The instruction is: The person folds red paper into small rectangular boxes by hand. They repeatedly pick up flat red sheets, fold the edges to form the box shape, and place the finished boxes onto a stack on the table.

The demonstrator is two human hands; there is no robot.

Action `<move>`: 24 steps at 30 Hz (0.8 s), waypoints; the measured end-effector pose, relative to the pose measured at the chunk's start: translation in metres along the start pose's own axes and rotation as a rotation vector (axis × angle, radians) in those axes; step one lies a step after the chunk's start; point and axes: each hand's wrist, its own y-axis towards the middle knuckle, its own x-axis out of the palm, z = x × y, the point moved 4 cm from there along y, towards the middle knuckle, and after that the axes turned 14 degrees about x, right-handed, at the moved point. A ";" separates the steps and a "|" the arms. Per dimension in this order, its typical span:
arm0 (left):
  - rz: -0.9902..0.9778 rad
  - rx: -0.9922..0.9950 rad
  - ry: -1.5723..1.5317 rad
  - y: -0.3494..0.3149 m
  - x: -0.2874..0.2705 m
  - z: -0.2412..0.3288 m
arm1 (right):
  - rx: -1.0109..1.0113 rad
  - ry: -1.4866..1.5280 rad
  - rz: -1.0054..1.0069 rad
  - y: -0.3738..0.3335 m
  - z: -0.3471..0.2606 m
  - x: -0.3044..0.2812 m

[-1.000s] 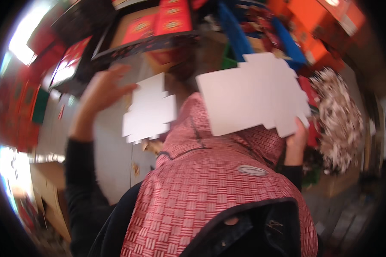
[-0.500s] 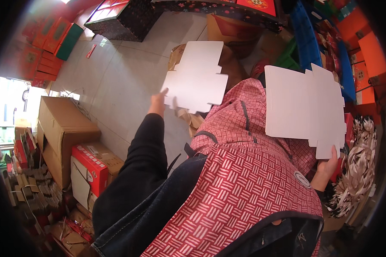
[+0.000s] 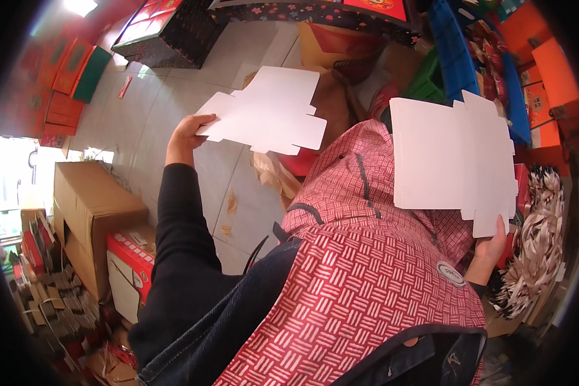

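Note:
My left hand pinches the edge of a white flat die-cut carton blank, thumb on top and fingers beneath. That blank hangs over the floor, its tabs pointing outward. At the right, my right hand grips the lower tab of a second white carton blank, thumb over the face and fingers hidden behind it. This blank is held up beside my red patterned apron. Its far edge looks layered, but I cannot tell how many sheets it holds.
Brown cardboard boxes and a red and white box stand at the left. A blue crate and a green crate are at the far right. Bundled pale strips lie beside my right hand. Torn brown paper lies ahead.
My left hand has moved left and away from me, and its carton blank has shifted left and turned. The right hand and its blank have barely moved.

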 end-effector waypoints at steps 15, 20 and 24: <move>0.008 0.134 0.287 -0.030 0.030 0.030 | -0.009 0.033 0.026 -0.010 0.004 0.009; 0.291 0.503 1.440 0.007 0.050 -0.003 | -0.013 0.034 -0.001 -0.009 0.006 0.010; 0.187 1.059 1.260 0.040 0.189 -0.028 | 0.016 0.016 -0.017 -0.005 0.006 0.016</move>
